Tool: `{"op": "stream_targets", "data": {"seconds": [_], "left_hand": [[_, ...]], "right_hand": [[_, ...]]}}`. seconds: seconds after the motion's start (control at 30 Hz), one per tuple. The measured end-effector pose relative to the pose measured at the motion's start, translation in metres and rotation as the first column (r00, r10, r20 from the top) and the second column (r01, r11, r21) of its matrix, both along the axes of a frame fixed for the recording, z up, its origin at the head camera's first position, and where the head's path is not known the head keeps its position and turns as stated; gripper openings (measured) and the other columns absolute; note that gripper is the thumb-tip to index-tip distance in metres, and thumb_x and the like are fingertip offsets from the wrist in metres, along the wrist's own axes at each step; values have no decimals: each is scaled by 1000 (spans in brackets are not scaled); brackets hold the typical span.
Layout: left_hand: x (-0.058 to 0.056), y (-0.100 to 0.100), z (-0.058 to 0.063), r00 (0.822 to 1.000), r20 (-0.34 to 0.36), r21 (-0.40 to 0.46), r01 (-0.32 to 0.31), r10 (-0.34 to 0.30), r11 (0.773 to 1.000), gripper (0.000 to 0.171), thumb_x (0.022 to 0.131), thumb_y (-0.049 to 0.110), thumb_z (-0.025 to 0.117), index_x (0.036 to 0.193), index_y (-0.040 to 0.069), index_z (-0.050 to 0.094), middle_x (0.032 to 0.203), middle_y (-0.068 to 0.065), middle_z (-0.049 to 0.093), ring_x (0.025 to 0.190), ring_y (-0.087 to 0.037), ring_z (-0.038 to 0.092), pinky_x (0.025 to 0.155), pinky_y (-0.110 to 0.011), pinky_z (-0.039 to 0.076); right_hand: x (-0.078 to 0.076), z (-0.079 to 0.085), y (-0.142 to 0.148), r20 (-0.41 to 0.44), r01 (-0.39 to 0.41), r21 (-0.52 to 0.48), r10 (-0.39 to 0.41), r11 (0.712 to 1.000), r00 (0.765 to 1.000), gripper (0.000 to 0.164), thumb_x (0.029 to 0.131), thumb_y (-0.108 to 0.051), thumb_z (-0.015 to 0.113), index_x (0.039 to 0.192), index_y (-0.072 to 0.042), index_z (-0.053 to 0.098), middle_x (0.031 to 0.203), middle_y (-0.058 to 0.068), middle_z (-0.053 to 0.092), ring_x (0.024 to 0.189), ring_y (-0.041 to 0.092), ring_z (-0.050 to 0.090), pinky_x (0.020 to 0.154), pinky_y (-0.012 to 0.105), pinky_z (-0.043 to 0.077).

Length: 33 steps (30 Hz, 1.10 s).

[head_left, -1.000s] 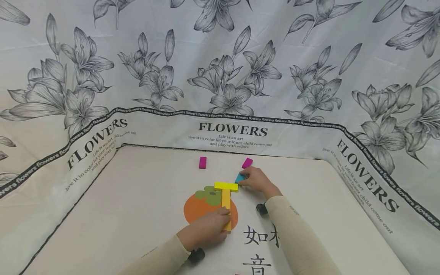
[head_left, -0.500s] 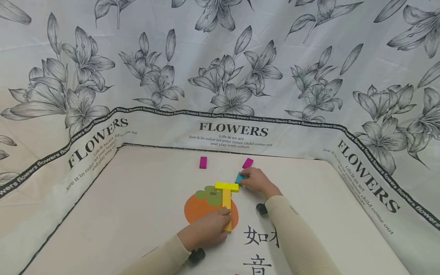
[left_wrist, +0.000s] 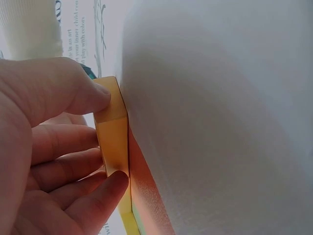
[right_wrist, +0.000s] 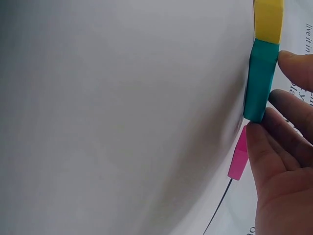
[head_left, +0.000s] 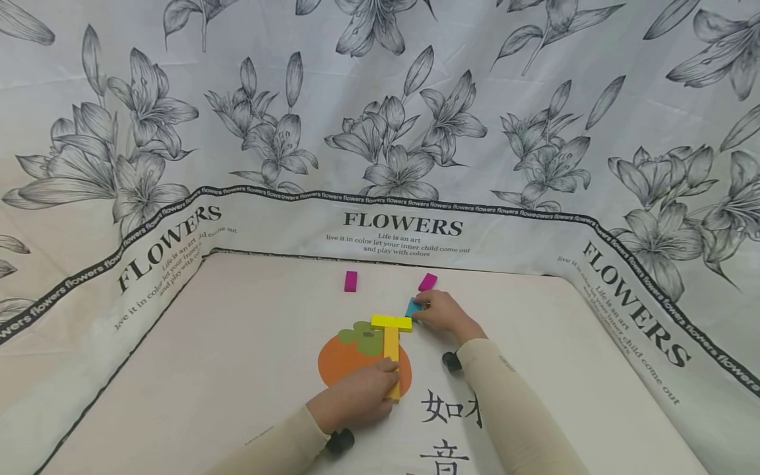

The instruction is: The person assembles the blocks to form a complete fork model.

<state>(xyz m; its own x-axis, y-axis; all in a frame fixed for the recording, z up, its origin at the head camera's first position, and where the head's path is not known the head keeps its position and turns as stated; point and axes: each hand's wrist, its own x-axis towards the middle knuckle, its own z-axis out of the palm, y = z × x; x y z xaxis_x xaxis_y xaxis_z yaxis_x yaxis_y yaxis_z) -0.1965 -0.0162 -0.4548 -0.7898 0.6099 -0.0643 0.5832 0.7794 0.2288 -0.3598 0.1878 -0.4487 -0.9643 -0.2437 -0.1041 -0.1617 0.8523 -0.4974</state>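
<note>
In the head view, a long amber block [head_left: 390, 344] lies on the table with a bright yellow block [head_left: 392, 322] across its far end, forming a T. My left hand [head_left: 357, 394] grips the near part of the amber block. The left wrist view shows its thumb on the block's end [left_wrist: 111, 103] and fingers along the sides. My right hand [head_left: 444, 311] pinches a short blue block [head_left: 412, 307] set at a slant by the right end of the yellow block. In the right wrist view, the blue block [right_wrist: 261, 81] appears to touch the yellow block [right_wrist: 269, 19].
Two magenta blocks lie farther back: one upright-looking block [head_left: 351, 282] on the left and a slanted block [head_left: 427, 282] just beyond my right hand. The tablecloth [head_left: 237, 369] bears a printed orange persimmon [head_left: 338, 359] and black characters [head_left: 442, 406]. A flowered curtain [head_left: 404, 224] encloses the table.
The blue block has shifted very slightly to the left under the fingers of my right hand. My left hand and the amber and yellow blocks stay in place.
</note>
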Motion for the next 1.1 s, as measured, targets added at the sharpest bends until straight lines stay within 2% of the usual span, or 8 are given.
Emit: {"op": "stream_targets", "data": {"seconds": [0.23,0.47,0.83,1.1], "left_hand": [[0,0,0,1000,3,0,-2,2,1000,38,88,26,68,125,15,63,127,5,57,95,-6,54,94,-22,52],[0,0,1,1000,7,8,0,0,1000,40,88,24,66,127,14,62,132,3,56,104,-7,57,98,-25,51],[0,0,2,1000,14,13,-4,4,1000,36,88,25,67,122,16,64,123,6,58,89,-5,52,90,-21,52],[-1,0,1,1000,13,3,-2,2,1000,39,88,26,68,125,16,63,128,5,57,94,-4,54,93,-22,52]], "right_hand": [[1,0,-1,7,-10,-9,11,1000,1000,42,86,-28,71,125,-13,65,134,7,60,120,27,55,107,48,45],[1,2,-1,6,-23,-5,23,1000,1000,41,87,-26,70,126,-13,65,138,8,57,124,30,54,108,48,43],[0,1,-2,18,-21,-5,21,1000,1000,42,87,-26,70,126,-13,65,138,6,57,124,29,53,108,48,43],[-1,1,0,1,-27,19,27,999,1000,40,88,-27,69,126,-15,65,139,6,56,125,29,53,107,50,43]]}}
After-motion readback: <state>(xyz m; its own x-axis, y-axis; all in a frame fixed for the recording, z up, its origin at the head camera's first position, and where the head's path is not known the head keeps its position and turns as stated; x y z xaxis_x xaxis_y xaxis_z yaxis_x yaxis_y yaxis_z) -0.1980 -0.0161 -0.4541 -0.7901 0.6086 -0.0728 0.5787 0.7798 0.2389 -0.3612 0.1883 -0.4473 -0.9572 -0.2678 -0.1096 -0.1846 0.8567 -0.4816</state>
